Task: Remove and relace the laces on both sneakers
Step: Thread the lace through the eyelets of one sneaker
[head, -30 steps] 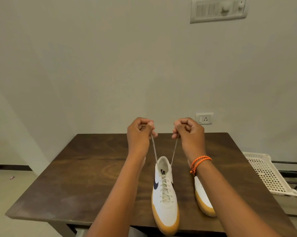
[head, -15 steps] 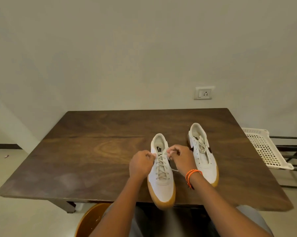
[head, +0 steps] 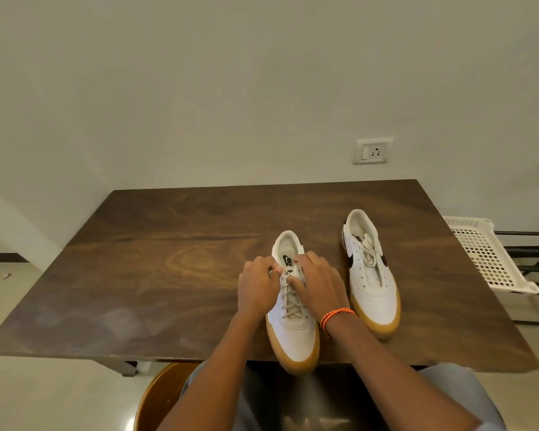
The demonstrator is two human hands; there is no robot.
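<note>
Your near sneaker (head: 293, 331) is white with a gum-brown sole, toe toward you and poking just past the bench (head: 168, 259) edge. Its lace (head: 291, 301) criss-crosses the eyelets up to the tongue. The other sneaker (head: 370, 275), same colours with a dark swoosh, sits just to its right and farther back, its lace (head: 367, 247) bunched loosely at the top.

Both forearms reach in from the near edge, angling toward each other. Left hand (head: 258, 286) sits knuckles up, fingers curled in, fingertips pinched together at its inner side. Right hand (head: 316, 283) lies just beside it, back of the hand up, fingers bent down with the tips pointing toward the left hand. An orange band (head: 336, 317) circles the right wrist.
</note>
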